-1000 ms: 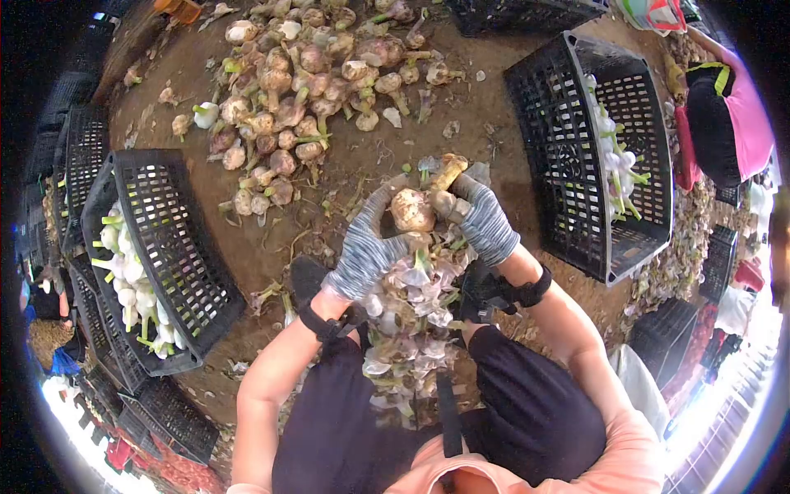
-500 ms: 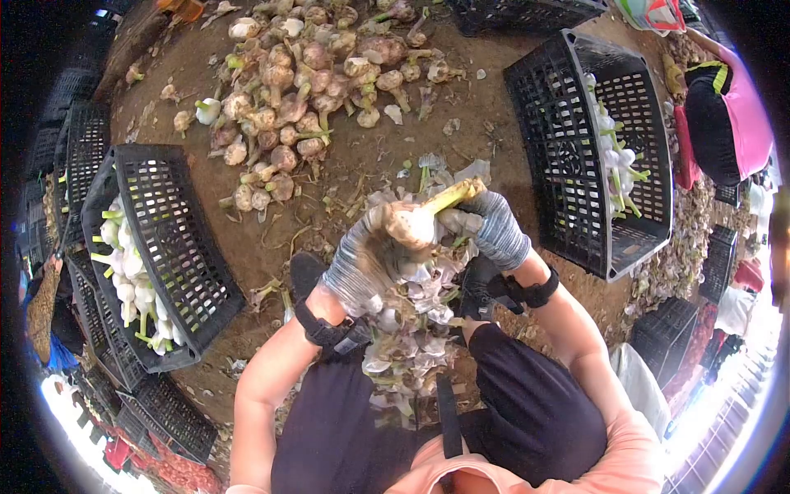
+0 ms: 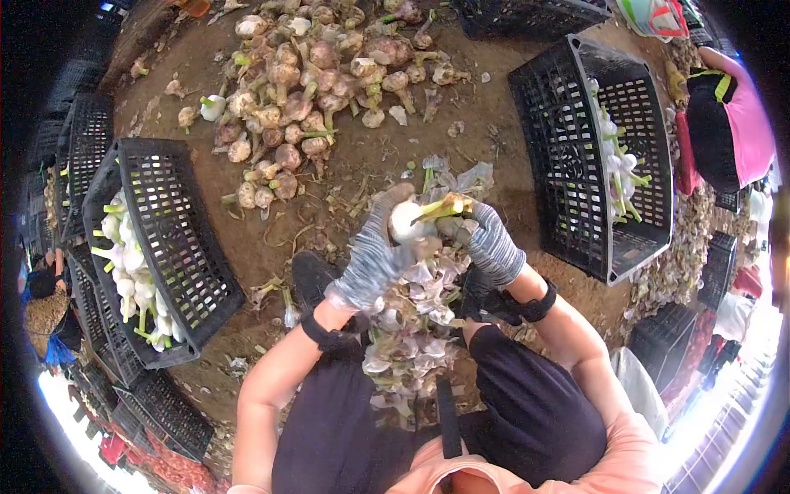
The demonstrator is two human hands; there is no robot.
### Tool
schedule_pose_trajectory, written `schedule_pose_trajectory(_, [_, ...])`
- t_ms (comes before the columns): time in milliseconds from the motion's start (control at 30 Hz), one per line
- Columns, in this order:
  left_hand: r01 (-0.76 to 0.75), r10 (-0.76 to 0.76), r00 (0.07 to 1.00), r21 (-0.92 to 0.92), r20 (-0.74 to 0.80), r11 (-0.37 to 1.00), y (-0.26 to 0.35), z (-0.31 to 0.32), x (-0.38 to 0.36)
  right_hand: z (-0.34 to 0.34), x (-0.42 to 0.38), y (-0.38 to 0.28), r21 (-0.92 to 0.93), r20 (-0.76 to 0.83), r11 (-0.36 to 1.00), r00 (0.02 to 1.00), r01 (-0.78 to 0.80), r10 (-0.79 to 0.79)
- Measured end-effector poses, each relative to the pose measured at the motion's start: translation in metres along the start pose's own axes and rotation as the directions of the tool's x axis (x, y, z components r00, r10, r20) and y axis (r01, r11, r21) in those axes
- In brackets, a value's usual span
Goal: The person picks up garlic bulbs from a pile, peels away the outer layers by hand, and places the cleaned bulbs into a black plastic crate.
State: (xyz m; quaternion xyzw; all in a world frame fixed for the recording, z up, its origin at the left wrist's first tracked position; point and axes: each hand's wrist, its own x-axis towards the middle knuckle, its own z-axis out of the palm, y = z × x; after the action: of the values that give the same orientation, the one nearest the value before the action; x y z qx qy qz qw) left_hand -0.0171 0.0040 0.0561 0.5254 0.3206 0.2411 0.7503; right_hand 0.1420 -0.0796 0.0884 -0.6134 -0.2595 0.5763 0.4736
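Note:
Both hands, in grey striped gloves, are on one garlic bulb [image 3: 404, 221] above my lap. My left hand [image 3: 370, 257] is closed around the bulb's left side, its lower fingers somewhat blurred. On the other side, my right hand [image 3: 492, 244] grips by the green stem, which points right. The bulb's visible surface is white and clean. Below the hands lies a heap of peeled garlic skins [image 3: 411, 329] between my legs. Ahead on the ground is a pile of unpeeled, soil-stained garlic [image 3: 284, 90].
A black crate [image 3: 177, 239] with white garlic leans at my left. Another tilted black crate [image 3: 559, 156] at my right also holds white garlic. A third crate [image 3: 527, 16] stands at the far edge. Someone in pink and black [image 3: 728, 123] is at the right.
Brown, dirty outer skin covered the bulb's front before; now white shows there. My left hand has shifted on the bulb, and the stem end has dropped slightly and moved left.

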Motion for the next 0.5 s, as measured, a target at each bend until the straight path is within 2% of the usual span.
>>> schedule_pose_trajectory(33, [-0.030,0.029,0.999,0.082,0.017,0.996,-0.005,-0.006,0.000,0.002,0.000,0.003,0.035,-0.028,0.999,0.999,0.034,-0.033])
schedule_pose_trajectory(100, [0.221,-0.224,0.969,0.044,0.103,0.974,0.007,-0.009,0.009,-0.005,0.007,0.019,-0.020,-0.059,0.998,0.996,0.067,-0.068])
schedule_pose_trajectory(133, [0.321,-0.308,0.932,-0.043,0.190,0.946,0.018,-0.009,0.009,-0.007,0.009,0.018,-0.152,-0.112,0.985,0.989,0.082,-0.100])
schedule_pose_trajectory(167, [0.322,-0.309,0.932,-0.042,0.191,0.946,0.024,-0.007,0.007,-0.010,0.012,0.016,-0.281,-0.160,0.955,0.977,0.091,-0.140])
schedule_pose_trajectory(200, [0.394,-0.356,0.909,-0.165,0.219,0.904,0.027,-0.005,0.003,-0.015,0.017,0.020,-0.354,-0.199,0.924,0.953,0.148,-0.229])
schedule_pose_trajectory(233, [0.461,-0.398,0.882,-0.282,0.253,0.841,0.031,-0.003,-0.001,-0.026,0.022,0.028,-0.309,-0.193,0.938,0.955,0.159,-0.226])
schedule_pose_trajectory(267, [0.513,-0.417,0.854,-0.371,0.310,0.774,0.039,-0.001,-0.003,-0.035,0.028,0.041,-0.360,-0.192,0.920,0.953,0.155,-0.236])
schedule_pose_trajectory(300, [0.516,-0.420,0.852,-0.369,0.312,0.773,0.043,-0.001,-0.003,-0.045,0.035,0.056,-0.411,-0.190,0.899,0.951,0.150,-0.245])
schedule_pose_trajectory(333, [0.545,-0.427,0.835,-0.406,0.348,0.734,0.047,-0.002,-0.001,-0.058,0.043,0.076,-0.593,-0.187,0.799,0.948,0.098,-0.256])
schedule_pose_trajectory(367, [0.570,-0.430,0.818,-0.442,0.381,0.693,0.049,-0.003,-0.001,-0.060,0.042,0.070,-0.594,-0.186,0.799,0.949,0.099,-0.256])
schedule_pose_trajectory(400, [0.537,-0.397,0.842,-0.490,0.366,0.687,0.050,-0.004,-0.001,-0.059,0.040,0.055,-0.822,-0.173,0.565,0.976,-0.070,-0.130])
schedule_pose_trajectory(433, [0.537,-0.398,0.842,-0.490,0.365,0.687,0.044,-0.007,0.000,-0.059,0.039,0.048,-0.950,-0.203,0.245,0.979,-0.196,-0.005])
schedule_pose_trajectory(467, [0.484,-0.359,0.872,-0.471,0.333,0.737,0.039,-0.008,0.002,-0.057,0.031,0.052,-0.967,-0.223,0.137,0.973,-0.214,-0.052])
schedule_pose_trajectory(500, [0.429,-0.319,0.898,-0.448,0.302,0.784,0.035,-0.009,0.003,-0.058,0.026,0.052,-0.967,-0.222,0.140,0.974,-0.213,-0.052])
